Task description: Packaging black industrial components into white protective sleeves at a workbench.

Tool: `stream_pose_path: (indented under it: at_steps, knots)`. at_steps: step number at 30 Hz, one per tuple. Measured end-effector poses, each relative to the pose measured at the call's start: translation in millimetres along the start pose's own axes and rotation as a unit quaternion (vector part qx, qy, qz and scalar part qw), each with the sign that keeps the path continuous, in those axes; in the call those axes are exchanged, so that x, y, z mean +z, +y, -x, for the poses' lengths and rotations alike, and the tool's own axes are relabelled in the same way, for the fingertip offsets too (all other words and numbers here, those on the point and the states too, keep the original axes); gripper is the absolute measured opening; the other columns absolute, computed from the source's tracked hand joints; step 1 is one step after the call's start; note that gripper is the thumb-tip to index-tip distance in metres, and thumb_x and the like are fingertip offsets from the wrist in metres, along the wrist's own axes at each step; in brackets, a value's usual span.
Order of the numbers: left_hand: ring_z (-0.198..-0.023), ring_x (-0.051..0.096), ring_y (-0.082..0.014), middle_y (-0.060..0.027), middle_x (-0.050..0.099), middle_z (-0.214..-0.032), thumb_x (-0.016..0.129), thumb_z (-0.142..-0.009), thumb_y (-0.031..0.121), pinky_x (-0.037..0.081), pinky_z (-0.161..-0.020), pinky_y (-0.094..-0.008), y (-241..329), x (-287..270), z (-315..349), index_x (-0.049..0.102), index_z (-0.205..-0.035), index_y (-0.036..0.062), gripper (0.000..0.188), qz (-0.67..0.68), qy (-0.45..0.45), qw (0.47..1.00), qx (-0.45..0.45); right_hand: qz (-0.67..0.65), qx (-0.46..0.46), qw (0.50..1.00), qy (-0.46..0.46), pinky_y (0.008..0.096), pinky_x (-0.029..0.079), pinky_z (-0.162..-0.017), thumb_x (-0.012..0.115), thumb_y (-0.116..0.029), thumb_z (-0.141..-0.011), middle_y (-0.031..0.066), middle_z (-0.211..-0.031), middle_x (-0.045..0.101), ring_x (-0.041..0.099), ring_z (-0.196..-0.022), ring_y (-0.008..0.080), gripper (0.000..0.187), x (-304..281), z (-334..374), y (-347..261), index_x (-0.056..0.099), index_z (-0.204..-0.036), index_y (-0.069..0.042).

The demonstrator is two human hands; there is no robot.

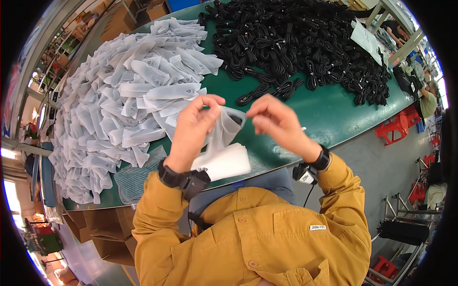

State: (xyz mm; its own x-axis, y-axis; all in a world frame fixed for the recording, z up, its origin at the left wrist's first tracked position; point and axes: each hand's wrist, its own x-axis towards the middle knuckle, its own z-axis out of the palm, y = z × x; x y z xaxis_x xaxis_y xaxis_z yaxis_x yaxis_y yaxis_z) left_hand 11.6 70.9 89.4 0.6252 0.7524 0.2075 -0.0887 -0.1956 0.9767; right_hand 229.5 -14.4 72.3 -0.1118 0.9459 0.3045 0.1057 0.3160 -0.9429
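Observation:
My left hand (194, 125) and my right hand (274, 121) are raised over the green table (329, 114), both pinching the top edge of one translucent white pouch (224, 129) and holding its mouth apart. Something dark shows inside the pouch's mouth; I cannot tell what it is. Below the hands a small stack of white pouches (226, 162) lies at the table's near edge. Both wrists wear black bands, and my sleeves are mustard yellow.
A large heap of white pouches (119, 105) covers the table's left part. A pile of coiled black cables (305, 43) fills the far right. Red stools (395, 127) and a person stand at right; cardboard boxes (105, 233) sit under the table.

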Motion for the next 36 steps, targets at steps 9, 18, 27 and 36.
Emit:
stream_pose_path:
  at_steps: [9,18,27,36]
  knots:
    - [-0.054,0.037,-0.0024,-0.0006,0.057,-0.091,0.056,-0.100,0.016,0.031,-0.048,-0.0195,3,-22,-31,0.057,-0.096,0.0052,0.011,0.118,0.030,0.991,-0.052,0.129,-0.079,0.988,-0.044,0.0253,0.051,-0.072,0.064,0.002,-0.089,0.0070,-0.111,0.056,0.061,-0.080,0.0111,0.034,0,-29,-5,0.058,-0.122,-0.001]
    - [-0.052,0.034,-0.0050,0.0027,0.045,-0.073,0.057,-0.099,0.016,0.027,-0.046,-0.0212,-44,-77,8,0.054,-0.102,0.0070,0.010,0.384,0.122,0.885,-0.233,0.363,-0.120,0.916,-0.126,0.0333,0.054,-0.073,0.074,-0.009,-0.078,0.0095,-0.116,0.058,0.066,-0.081,0.0244,0.046,2,-56,57,0.058,-0.121,-0.004]
    - [-0.055,0.045,-0.0071,0.0021,0.051,-0.071,0.069,-0.090,0.020,0.037,-0.051,-0.0233,-22,-78,22,0.065,-0.098,0.0049,0.017,-0.408,-0.045,0.912,-0.022,0.523,-0.081,0.808,-0.258,0.0484,0.052,-0.072,0.066,-0.019,-0.083,0.0170,-0.097,0.061,0.064,-0.080,0.0363,0.022,38,-81,92,0.060,-0.091,0.000]
    - [-0.084,0.066,-0.0164,-0.0091,0.064,-0.103,0.069,-0.092,0.023,0.051,-0.071,-0.0269,32,-194,-50,0.062,-0.110,-0.0009,0.031,-0.200,0.297,0.932,0.061,0.241,-0.094,0.965,-0.051,0.0398,0.054,-0.071,0.068,-0.023,-0.086,0.0166,-0.104,0.062,0.065,-0.081,0.0347,0.040,33,-168,38,0.058,-0.116,0.002]
